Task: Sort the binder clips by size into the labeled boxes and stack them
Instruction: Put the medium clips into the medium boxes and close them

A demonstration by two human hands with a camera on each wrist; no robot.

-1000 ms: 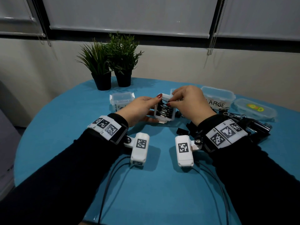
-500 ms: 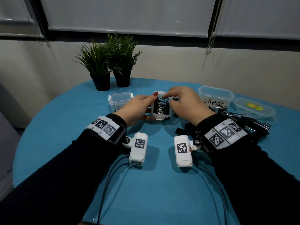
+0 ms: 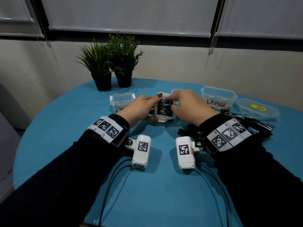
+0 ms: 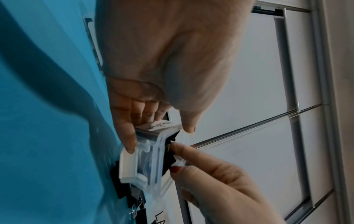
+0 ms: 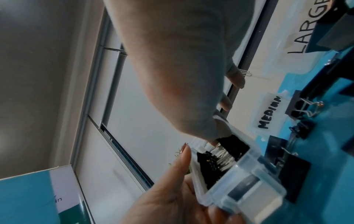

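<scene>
A: Item one?
B: Small clear box (image 3: 164, 110), open, tilted toward the person, held just above the blue table (image 3: 82, 128) at centre. It holds a packed row of black binder clips (image 3: 164, 109) with silver handles.

A: Who holds it?
B: Left hand (image 3: 141, 107) grasps its left side: thumb at the top rim, fingers curled beneath. In the left wrist view one fingertip rests on the hinged latch at the box's end.

A: And the other hand?
B: Right hand (image 3: 188, 105) is over the box's right side, fingers bent down into the opening, fingertips on the clips. Whether it pinches one or only presses on them, I cannot tell.

A: Other boxes?
B: Box marked "Sm…" (image 3: 122, 102), lid on, just left of the left hand. Box marked LARGE (image 3: 218, 98), lid on, to the right of the right hand. Box marked MEDIUM (image 5: 270, 115) shows in the right wrist view, behind the held box.

A: Loose stock?
B: Loose clips (image 3: 185, 131), black, of several sizes, lie on the table beneath and right of the right wrist; larger ones (image 3: 255, 126) sit beyond the right sleeve.

A: Remaining items?
B: Oval lidded container (image 3: 257, 110) with a coloured sticker, far right. Two potted plants (image 3: 113, 63) at the table's far edge. Tagged wristbands and a white camera unit on each wrist.
</scene>
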